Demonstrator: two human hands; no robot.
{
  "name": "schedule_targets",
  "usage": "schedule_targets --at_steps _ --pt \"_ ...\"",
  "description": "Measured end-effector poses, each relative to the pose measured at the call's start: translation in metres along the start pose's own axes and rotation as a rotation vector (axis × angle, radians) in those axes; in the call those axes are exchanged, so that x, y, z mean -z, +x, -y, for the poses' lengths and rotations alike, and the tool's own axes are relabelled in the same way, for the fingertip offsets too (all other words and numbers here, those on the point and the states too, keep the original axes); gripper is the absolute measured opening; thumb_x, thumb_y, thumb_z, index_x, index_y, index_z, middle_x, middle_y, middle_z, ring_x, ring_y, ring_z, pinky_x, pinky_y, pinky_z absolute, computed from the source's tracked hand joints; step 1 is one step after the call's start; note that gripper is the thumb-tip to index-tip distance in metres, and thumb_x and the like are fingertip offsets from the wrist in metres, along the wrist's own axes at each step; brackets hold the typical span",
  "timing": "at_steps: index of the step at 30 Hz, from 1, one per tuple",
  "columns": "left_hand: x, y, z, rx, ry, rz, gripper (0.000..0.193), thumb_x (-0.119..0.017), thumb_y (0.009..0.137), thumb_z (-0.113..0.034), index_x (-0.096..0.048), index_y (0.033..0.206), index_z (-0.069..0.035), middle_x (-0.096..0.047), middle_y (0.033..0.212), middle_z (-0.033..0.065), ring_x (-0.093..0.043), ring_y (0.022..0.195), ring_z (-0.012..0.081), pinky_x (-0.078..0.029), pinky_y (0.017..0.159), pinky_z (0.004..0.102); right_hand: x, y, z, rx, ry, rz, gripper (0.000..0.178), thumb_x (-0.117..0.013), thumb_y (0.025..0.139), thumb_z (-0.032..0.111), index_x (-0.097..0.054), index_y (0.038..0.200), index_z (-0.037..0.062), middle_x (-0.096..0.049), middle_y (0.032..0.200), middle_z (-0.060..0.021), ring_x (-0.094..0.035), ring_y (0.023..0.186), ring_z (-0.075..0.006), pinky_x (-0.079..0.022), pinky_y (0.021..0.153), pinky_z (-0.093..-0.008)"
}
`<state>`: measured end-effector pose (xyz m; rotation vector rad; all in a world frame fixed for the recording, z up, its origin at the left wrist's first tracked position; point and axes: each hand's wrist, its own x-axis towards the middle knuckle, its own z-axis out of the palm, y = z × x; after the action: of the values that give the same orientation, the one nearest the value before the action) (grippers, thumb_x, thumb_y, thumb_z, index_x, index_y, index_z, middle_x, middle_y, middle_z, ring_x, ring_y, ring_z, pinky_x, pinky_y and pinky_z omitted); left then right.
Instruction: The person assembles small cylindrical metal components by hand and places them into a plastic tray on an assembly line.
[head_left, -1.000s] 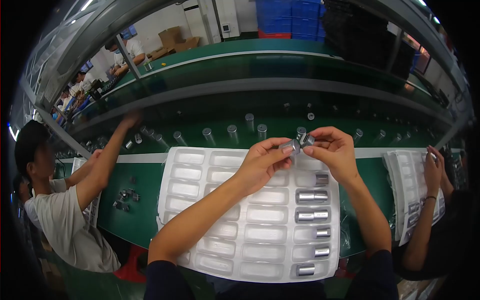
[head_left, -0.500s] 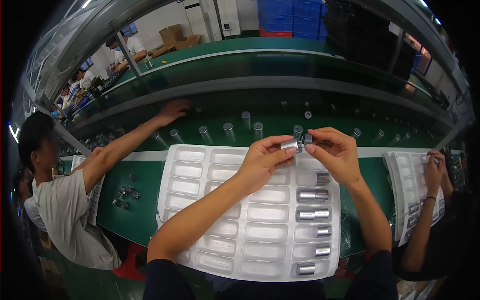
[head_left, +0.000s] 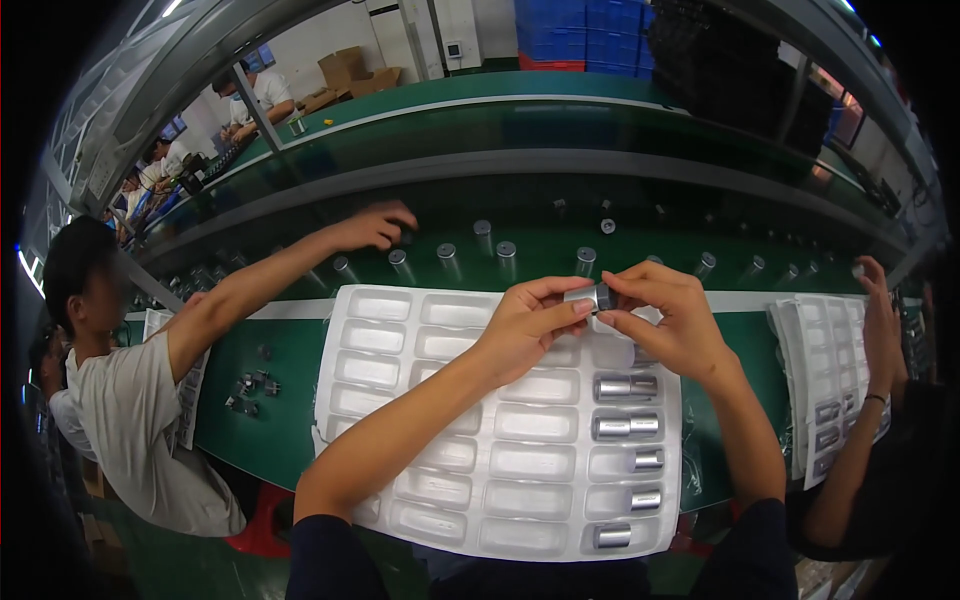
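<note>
My left hand (head_left: 532,318) pinches a short silver metal cylinder (head_left: 578,296) above the upper right of a white moulded tray (head_left: 535,423). At the cylinder's right end is a small dark grey cap-like piece (head_left: 604,296), gripped by the fingers of my right hand (head_left: 672,318). The two parts touch; whether they are fully joined I cannot tell. Below my hands, the tray's right column holds several silver cylinders (head_left: 625,427), some with a second cylindrical part end to end. My right hand partly covers an upper cell.
Upright silver cylinders (head_left: 507,258) stand along the green belt (head_left: 560,270) beyond the tray. Small dark parts (head_left: 253,388) lie on the green table at left. One co-worker's hand (head_left: 380,226) reaches over the belt; another co-worker's hand (head_left: 880,320) is beside a right-hand tray (head_left: 815,350).
My right hand has brought the dark piece against the cylinder's end. Cylinders on the belt have shifted left. The left co-worker's hand moved right; the right co-worker's hand rose toward the belt.
</note>
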<state>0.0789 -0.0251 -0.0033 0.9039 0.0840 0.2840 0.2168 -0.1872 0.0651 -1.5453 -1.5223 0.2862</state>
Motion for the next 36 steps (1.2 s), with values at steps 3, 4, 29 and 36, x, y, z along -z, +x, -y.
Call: schedule_targets --at_steps 3,4,29,36 --pt "0.005 0.001 -0.001 0.034 -0.004 0.06 0.034 -0.067 0.089 -0.005 -0.061 0.122 -0.001 -0.068 0.102 0.0086 -0.063 0.088 0.0135 -0.053 0.078 0.0259 0.002 0.0 0.008 0.002 -0.045 0.006 0.037 -0.074 0.079 0.002 -0.067 0.115 -0.0033 -0.066 0.1 -0.0122 -0.065 0.086 -0.0176 -0.053 0.072 -0.0281" --pt "0.004 -0.001 -0.001 0.034 -0.002 0.057 0.034 -0.067 0.089 -0.005 -0.061 0.122 -0.001 -0.068 0.102 0.0086 -0.063 0.088 0.0135 -0.053 0.078 0.0259 0.004 0.0 0.011 0.001 -0.056 0.016 0.036 -0.075 0.079 0.004 -0.067 0.113 -0.0033 -0.066 0.098 -0.0131 -0.066 0.085 -0.0201 -0.053 0.073 -0.0292" --pt "-0.002 -0.004 0.0 0.046 0.059 0.05 0.032 -0.069 0.088 -0.005 -0.063 0.119 -0.002 -0.068 0.104 0.0072 -0.062 0.088 0.0109 -0.05 0.075 0.0246 -0.004 -0.008 0.024 0.103 -0.386 -0.034 0.028 -0.078 0.075 0.007 -0.07 0.101 -0.0003 -0.066 0.092 -0.0121 -0.066 0.076 -0.0275 -0.054 0.066 -0.0317" --pt "-0.003 -0.003 0.003 0.099 0.119 -0.019 0.027 -0.068 0.089 -0.007 -0.065 0.115 -0.002 -0.068 0.099 0.0063 -0.06 0.081 0.0096 -0.048 0.071 0.0218 -0.003 -0.011 0.016 0.094 -0.419 -0.016 0.028 -0.077 0.076 0.012 -0.07 0.101 0.0003 -0.066 0.09 -0.0124 -0.065 0.074 -0.0279 -0.054 0.067 -0.033"
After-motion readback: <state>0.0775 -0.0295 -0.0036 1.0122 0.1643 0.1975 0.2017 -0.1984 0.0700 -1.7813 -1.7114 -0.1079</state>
